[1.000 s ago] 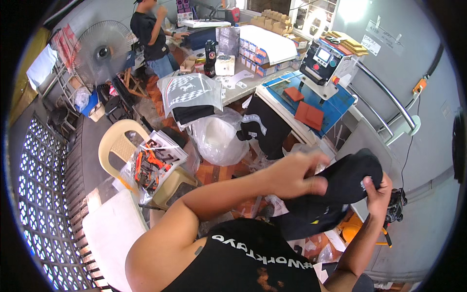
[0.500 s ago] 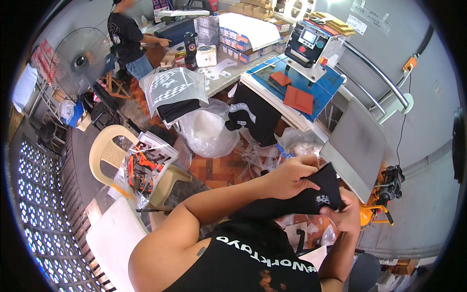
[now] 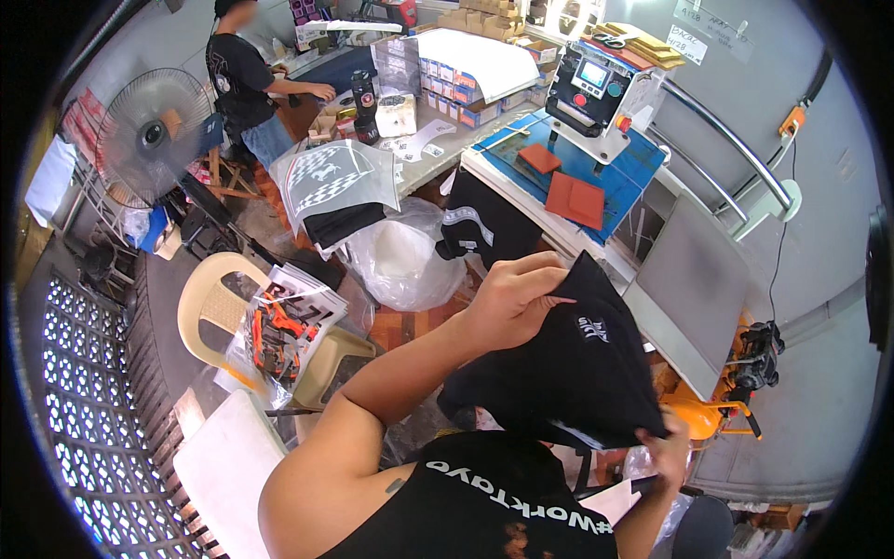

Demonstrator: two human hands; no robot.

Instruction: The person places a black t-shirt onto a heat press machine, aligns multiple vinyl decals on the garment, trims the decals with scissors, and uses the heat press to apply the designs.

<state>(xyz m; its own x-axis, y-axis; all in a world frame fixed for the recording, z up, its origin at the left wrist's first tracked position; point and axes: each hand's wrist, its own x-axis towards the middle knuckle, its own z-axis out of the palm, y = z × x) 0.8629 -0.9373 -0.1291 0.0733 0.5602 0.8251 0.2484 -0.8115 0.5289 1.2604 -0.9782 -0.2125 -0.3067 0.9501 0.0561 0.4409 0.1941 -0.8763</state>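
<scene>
A black shirt (image 3: pixel 559 363) with a small white print hangs stretched between my hands, in front of my body. My left hand (image 3: pixel 517 298) pinches its upper edge, with the thumb below that edge. At the lower right corner of the cloth, my right hand (image 3: pixel 669 447) is closed on it. A second patch of white print shows along the lower edge. Just right of the shirt lies the grey flat platen (image 3: pixel 694 289) of a heat press. Folds hide the shirt's far side.
A heat press head (image 3: pixel 589 88) stands over a blue board (image 3: pixel 521 144) bearing red pads (image 3: pixel 575 199). A plastic bag (image 3: pixel 405 261) sits by the table. Left are a beige chair (image 3: pixel 209 289) holding printed sheets and a fan (image 3: pixel 154 135). Another person (image 3: pixel 244 84) works at the back left.
The shirt has gone from bunched to spread out. My left hand has moved up and left, my right hand down. The other person's arm has shifted.
</scene>
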